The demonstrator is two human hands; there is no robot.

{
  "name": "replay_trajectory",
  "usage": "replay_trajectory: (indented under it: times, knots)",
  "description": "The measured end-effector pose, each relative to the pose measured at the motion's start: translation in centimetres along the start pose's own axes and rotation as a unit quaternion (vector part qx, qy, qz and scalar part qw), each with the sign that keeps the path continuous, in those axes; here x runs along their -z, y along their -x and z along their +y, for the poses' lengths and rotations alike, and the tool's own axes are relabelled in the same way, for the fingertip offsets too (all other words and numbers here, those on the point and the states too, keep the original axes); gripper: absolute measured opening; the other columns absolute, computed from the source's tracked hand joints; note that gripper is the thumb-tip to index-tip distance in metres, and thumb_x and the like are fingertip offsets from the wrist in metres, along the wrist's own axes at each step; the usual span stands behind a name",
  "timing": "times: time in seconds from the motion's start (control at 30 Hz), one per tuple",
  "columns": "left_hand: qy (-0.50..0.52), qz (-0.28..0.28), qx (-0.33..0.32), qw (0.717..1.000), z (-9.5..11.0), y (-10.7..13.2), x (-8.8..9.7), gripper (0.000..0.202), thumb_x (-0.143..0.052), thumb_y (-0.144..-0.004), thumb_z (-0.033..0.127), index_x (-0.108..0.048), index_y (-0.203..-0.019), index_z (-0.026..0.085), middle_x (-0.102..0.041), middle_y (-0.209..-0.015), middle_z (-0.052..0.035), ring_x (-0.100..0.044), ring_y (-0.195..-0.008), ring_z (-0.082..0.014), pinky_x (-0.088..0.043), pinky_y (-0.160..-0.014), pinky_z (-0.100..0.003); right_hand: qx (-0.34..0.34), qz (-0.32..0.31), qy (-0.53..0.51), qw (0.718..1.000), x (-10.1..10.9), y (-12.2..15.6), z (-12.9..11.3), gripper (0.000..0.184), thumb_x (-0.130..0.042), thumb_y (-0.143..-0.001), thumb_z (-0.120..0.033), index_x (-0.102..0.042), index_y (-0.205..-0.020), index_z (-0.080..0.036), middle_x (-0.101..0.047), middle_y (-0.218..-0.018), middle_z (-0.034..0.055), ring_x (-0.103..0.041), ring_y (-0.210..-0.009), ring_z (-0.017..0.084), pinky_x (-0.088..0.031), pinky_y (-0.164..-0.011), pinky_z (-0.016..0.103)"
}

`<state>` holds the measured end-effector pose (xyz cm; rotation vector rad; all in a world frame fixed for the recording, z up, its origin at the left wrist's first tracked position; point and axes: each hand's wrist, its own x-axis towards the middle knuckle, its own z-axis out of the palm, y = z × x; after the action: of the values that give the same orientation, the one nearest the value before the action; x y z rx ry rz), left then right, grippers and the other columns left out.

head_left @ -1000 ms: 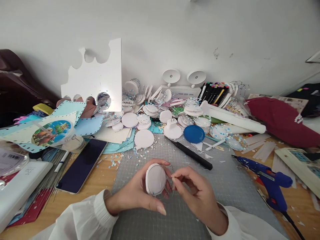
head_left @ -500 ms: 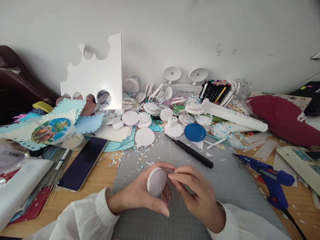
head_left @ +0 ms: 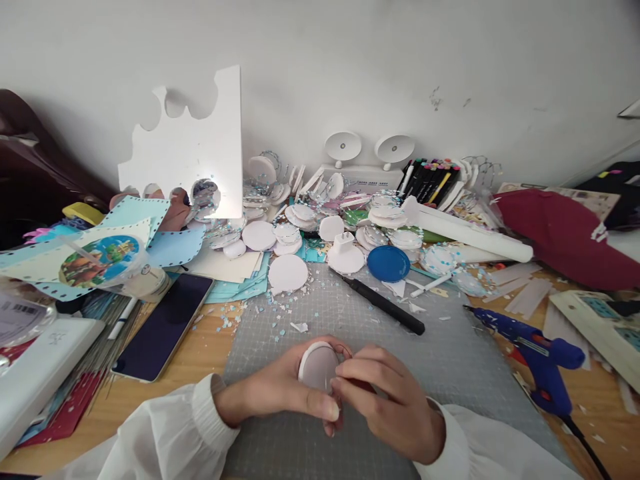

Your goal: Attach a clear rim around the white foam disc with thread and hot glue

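Observation:
My left hand (head_left: 280, 392) is closed around the edge of a round white foam disc (head_left: 319, 367), its flat face tilted up towards me. The thumb lies below the disc and the fingers curl behind it. Against the disc's right edge, my right hand (head_left: 385, 393) pinches a thin wire, mostly hidden by the fingertips. Both hands are just above a grey gridded cutting mat (head_left: 280, 440). Beyond them lie a black pen-like tool (head_left: 385, 305), a blue round lid (head_left: 389, 264) and a loose white disc (head_left: 289, 273).
Many white discs wrapped in star-dotted wire pile up at the back, near a white foam board (head_left: 200, 147). A phone (head_left: 165, 327) and a lidded cup (head_left: 103, 260) are at left. At right are a blue glue gun (head_left: 530, 347) and a maroon cap (head_left: 560, 233).
My right fingers have moved left onto the disc's edge, and the disc has shifted slightly right. Wire strands that dangled between the hands are now mostly hidden. My left thumb has drawn in closer.

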<state>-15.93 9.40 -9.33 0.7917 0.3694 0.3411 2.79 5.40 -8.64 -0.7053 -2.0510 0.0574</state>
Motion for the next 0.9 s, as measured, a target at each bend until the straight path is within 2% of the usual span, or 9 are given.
replay_trajectory:
  times: [0.1, 0.23, 0.3, 0.4, 0.5, 0.7, 0.9]
  knots:
    - [0.001, -0.008, 0.005, 1.000, -0.2, 0.1, 0.1, 0.066, -0.089, -0.061, 0.035, -0.050, -0.111, 0.018, -0.068, -0.067, 0.0024, -0.063, -0.055, -0.0109, -0.053, -0.055, -0.022, -0.007, -0.016, 0.004, 1.000, 0.0, 0.0, 0.0, 0.019, -0.061, -0.088, -0.009, -0.066, -0.100, -0.023, -0.072, -0.083, 0.0017, -0.064, -0.072, 0.014, -0.056, -0.067, 0.026]
    - [-0.009, -0.016, -0.039, 0.999, 0.0, 0.1, 0.2, 0.073, -0.091, -0.058, 0.025, -0.047, -0.116, 0.023, -0.067, -0.074, 0.0028, -0.066, -0.067, -0.0121, -0.052, -0.061, -0.021, -0.036, 0.007, -0.027, 0.999, -0.1, -0.1, 0.0, 0.025, -0.049, -0.093, -0.007, -0.063, -0.108, -0.022, -0.070, -0.088, 0.0046, -0.064, -0.079, 0.016, -0.056, -0.072, 0.029]
    - [-0.021, -0.008, -0.084, 0.996, 0.4, 0.2, 0.3, 0.074, -0.090, -0.059, 0.019, -0.047, -0.118, 0.026, -0.067, -0.090, 0.0007, -0.066, -0.078, -0.0124, -0.052, -0.068, -0.023, -0.077, 0.026, -0.045, 0.996, -0.2, -0.2, 0.0, 0.029, -0.049, -0.091, -0.005, -0.060, -0.111, -0.021, -0.068, -0.095, 0.0068, -0.063, -0.088, 0.017, -0.055, -0.078, 0.031]
    - [-0.052, 0.030, -0.160, 0.985, 0.8, 0.2, 0.2, 0.074, -0.089, -0.059, 0.011, -0.050, -0.118, 0.030, -0.057, -0.112, -0.0006, -0.063, -0.095, -0.0139, -0.050, -0.083, -0.029, -0.165, 0.067, -0.053, 0.983, -0.4, -0.2, -0.1, 0.034, -0.054, -0.087, -0.004, -0.056, -0.116, -0.022, -0.063, -0.103, 0.0079, -0.061, -0.095, 0.018, -0.054, -0.082, 0.032]
    - [-0.077, 0.055, -0.193, 0.977, 1.2, 0.3, 0.1, 0.075, -0.088, -0.059, 0.008, -0.051, -0.119, 0.033, -0.052, -0.118, -0.0004, -0.057, -0.105, -0.0166, -0.046, -0.092, -0.035, -0.215, 0.080, -0.056, 0.972, -0.6, -0.2, -0.1, 0.029, -0.057, -0.087, -0.007, -0.056, -0.112, -0.022, -0.062, -0.099, 0.0071, -0.061, -0.091, 0.018, -0.054, -0.077, 0.031]
    - [-0.152, 0.086, -0.193, 0.966, 1.3, 0.5, 0.1, 0.078, -0.088, -0.056, 0.006, -0.050, -0.118, 0.034, -0.052, -0.120, -0.0001, -0.054, -0.108, -0.0180, -0.042, -0.089, -0.031, -0.184, 0.052, -0.068, 0.979, -0.7, -0.7, 0.2, 0.023, -0.062, -0.088, -0.009, -0.062, -0.107, -0.022, -0.065, -0.089, 0.0050, -0.064, -0.080, 0.017, -0.055, -0.071, 0.029]
    - [-0.203, 0.086, -0.183, 0.958, 0.9, 0.6, 0.0, 0.082, -0.089, -0.054, 0.006, -0.049, -0.119, 0.035, -0.052, -0.122, -0.0002, -0.053, -0.112, -0.0205, -0.041, -0.091, -0.033, -0.157, 0.050, -0.056, 0.985, -0.3, -0.7, 0.1, 0.014, -0.066, -0.089, -0.019, -0.067, -0.103, -0.022, -0.067, -0.084, 0.0043, -0.065, -0.076, 0.016, -0.056, -0.066, 0.028]
